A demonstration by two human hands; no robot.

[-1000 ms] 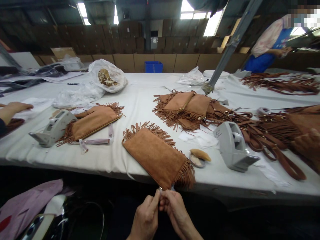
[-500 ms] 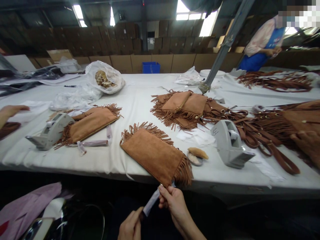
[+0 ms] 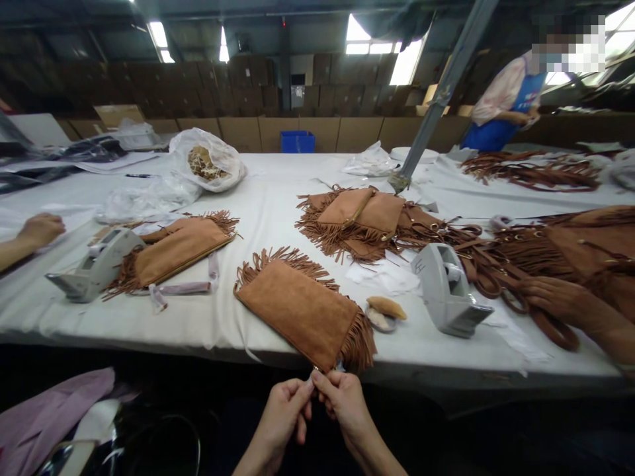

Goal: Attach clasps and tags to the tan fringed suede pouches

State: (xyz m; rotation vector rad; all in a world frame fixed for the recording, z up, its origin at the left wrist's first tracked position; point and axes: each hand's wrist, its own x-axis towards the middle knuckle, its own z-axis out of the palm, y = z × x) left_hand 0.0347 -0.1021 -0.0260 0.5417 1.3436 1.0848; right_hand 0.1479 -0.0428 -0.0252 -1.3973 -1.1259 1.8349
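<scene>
A brown suede fringed pouch (image 3: 297, 307) lies at the table's front edge, one corner with small gold hardware pointing at me. Just below that corner, my right hand (image 3: 344, 403) is closed in a pinch on the wrapped strap attached there. My left hand (image 3: 282, 413) is also closed, its thumb and finger meeting the right hand's fingertips at the same spot. The strap itself is mostly hidden by my fingers; a scrap of pale wrapping shows beside the right hand. Fringe hangs along the pouch's far and right sides.
Tape dispensers (image 3: 449, 291) stand right and left of the pouch. Beyond are a pile of fringed pouches (image 3: 364, 215), another pouch (image 3: 183, 248) with a wrapped strap, and a plastic bag (image 3: 208, 162). Other people's hands (image 3: 570, 301) rest at both sides. A metal post (image 3: 436, 106) rises behind.
My left hand has moved up and right from the strap's lower end to meet my right hand at the pouch corner. At right, another person's hand has come further into view.
</scene>
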